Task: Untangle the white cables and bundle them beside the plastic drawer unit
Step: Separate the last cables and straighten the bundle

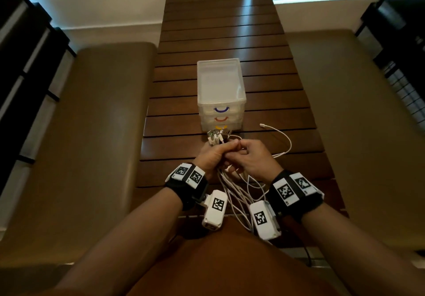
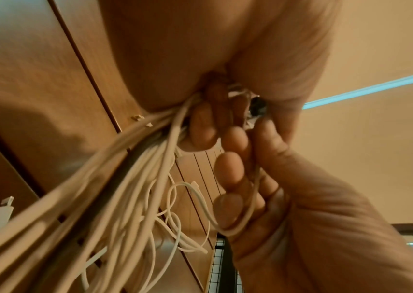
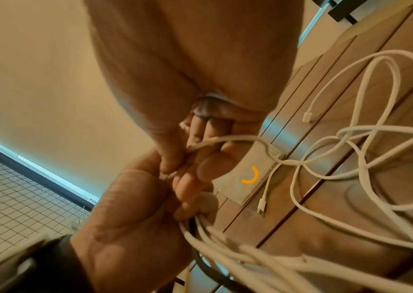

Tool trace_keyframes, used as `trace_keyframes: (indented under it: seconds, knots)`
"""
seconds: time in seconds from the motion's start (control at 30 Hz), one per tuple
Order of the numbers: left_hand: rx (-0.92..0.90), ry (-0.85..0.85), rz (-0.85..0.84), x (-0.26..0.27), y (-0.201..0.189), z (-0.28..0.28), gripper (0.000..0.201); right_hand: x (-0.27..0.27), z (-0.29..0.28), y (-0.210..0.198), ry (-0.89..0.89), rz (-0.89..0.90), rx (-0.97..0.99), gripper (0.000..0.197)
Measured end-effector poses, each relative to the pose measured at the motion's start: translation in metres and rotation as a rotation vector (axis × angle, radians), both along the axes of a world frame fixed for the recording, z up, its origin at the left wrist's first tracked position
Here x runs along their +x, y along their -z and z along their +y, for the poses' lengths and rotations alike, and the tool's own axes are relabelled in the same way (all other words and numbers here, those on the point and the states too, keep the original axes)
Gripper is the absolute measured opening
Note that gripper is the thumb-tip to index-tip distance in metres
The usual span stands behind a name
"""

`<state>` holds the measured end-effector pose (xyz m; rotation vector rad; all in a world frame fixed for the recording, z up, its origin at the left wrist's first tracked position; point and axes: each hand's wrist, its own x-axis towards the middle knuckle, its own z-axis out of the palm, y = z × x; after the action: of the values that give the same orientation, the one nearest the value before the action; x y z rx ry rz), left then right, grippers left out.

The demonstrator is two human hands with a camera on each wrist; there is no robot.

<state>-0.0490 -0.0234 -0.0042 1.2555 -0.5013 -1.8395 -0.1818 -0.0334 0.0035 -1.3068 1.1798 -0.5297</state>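
Note:
My left hand (image 1: 215,154) grips a bundle of white cables (image 1: 232,192) just above the wooden table, in front of the plastic drawer unit (image 1: 220,88). USB plugs (image 1: 217,136) stick out past its fist toward the drawers, and the strands hang down between my wrists. My right hand (image 1: 248,158) presses against the left, its fingers (image 2: 227,178) curled round a single white cable (image 3: 227,138). That cable runs out to the loose loops (image 1: 284,140) lying on the table to the right. In the right wrist view the bundle (image 3: 227,247) leaves the left hand (image 3: 130,208).
The slatted wooden table (image 1: 220,31) runs away from me, with padded benches (image 1: 92,134) on both sides. The lowest drawer, with its orange handle (image 3: 250,176), faces my hands. A loose cable end (image 1: 262,125) lies right of the unit.

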Motion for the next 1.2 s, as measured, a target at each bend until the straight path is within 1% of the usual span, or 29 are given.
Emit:
trace_keyframes:
  seconds: [0.07, 0.13, 0.17, 0.23, 0.3, 0.37, 0.43, 0.5, 0.57, 0.63, 0.7, 0.73, 0.77, 0.8, 0.83, 0.87, 0.9, 0.97, 1.03, 1.1, 1.13, 1.2]
  knots:
    - [0.034, -0.068, -0.051, -0.005, 0.000, -0.001, 0.016, -0.003, 0.005, -0.001, -0.028, -0.002, -0.015, 0.008]
    - [0.043, -0.113, -0.101, -0.007, 0.000, -0.002, 0.021, -0.008, 0.008, -0.002, -0.104, 0.057, -0.125, 0.009]
    - [0.028, -0.115, -0.113, -0.007, 0.000, -0.004, 0.024, -0.012, 0.007, -0.002, -0.146, 0.117, -0.181, 0.009]
    - [-0.019, -0.109, -0.099, -0.006, -0.002, -0.006, 0.031, -0.023, 0.002, 0.000, -0.192, 0.288, -0.234, 0.004]
    - [-0.081, -0.091, -0.070, -0.004, -0.009, -0.010, 0.032, -0.038, -0.008, 0.010, -0.177, 0.406, -0.230, 0.017]
    - [-0.155, -0.036, -0.044, -0.004, -0.021, -0.014, 0.036, -0.052, -0.018, 0.021, -0.116, 0.473, -0.200, 0.019]
    - [-0.218, 0.006, 0.020, -0.005, -0.034, -0.017, 0.038, -0.068, -0.028, 0.034, -0.043, 0.549, -0.186, 0.018]
    - [-0.225, 0.006, 0.099, -0.007, -0.047, -0.018, 0.037, -0.081, -0.037, 0.042, 0.036, 0.601, -0.186, 0.022]
    - [-0.247, 0.059, 0.111, -0.008, -0.055, -0.017, 0.032, -0.088, -0.042, 0.044, 0.068, 0.686, -0.211, 0.023]
    - [-0.253, 0.124, 0.094, -0.008, -0.058, -0.017, 0.025, -0.088, -0.040, 0.037, 0.047, 0.821, -0.256, 0.032]
    - [-0.235, 0.154, 0.102, -0.007, -0.058, -0.017, 0.021, -0.083, -0.035, 0.021, 0.009, 0.979, -0.350, 0.042]
    - [-0.224, 0.160, 0.112, -0.008, -0.057, -0.018, 0.020, -0.079, -0.033, 0.011, -0.012, 1.031, -0.405, 0.047]
    - [-0.217, 0.162, 0.115, -0.008, -0.057, -0.019, 0.019, -0.076, -0.034, 0.004, -0.047, 1.028, -0.432, 0.051]
    - [-0.209, 0.162, 0.105, -0.009, -0.056, -0.020, 0.020, -0.074, -0.035, -0.004, -0.087, 0.930, -0.415, 0.054]
    - [-0.201, 0.163, 0.080, -0.011, -0.055, -0.021, 0.020, -0.073, -0.036, -0.010, -0.111, 0.750, -0.362, 0.056]
    - [-0.189, 0.170, 0.041, -0.014, -0.054, -0.022, 0.021, -0.071, -0.036, -0.018, -0.095, 0.560, -0.319, 0.055]
    - [-0.177, 0.185, -0.001, -0.016, -0.053, -0.023, 0.021, -0.070, -0.036, -0.024, -0.052, 0.407, -0.299, 0.051]
    - [-0.152, 0.234, -0.063, -0.023, -0.052, -0.024, 0.017, -0.068, -0.032, -0.044, -0.023, 0.187, -0.298, 0.034]
    - [-0.138, 0.305, -0.078, -0.030, -0.052, -0.022, 0.017, -0.066, -0.028, -0.062, 0.038, 0.037, -0.343, 0.026]
    - [-0.149, 0.396, -0.078, -0.035, -0.051, -0.021, 0.025, -0.066, -0.026, -0.073, 0.136, -0.077, -0.389, 0.028]
    - [-0.156, 0.443, -0.076, -0.036, -0.051, -0.019, 0.028, -0.068, -0.026, -0.078, 0.185, -0.116, -0.394, 0.029]
    - [-0.168, 0.514, -0.079, -0.038, -0.049, -0.017, 0.032, -0.073, -0.025, -0.083, 0.271, -0.143, -0.416, 0.023]
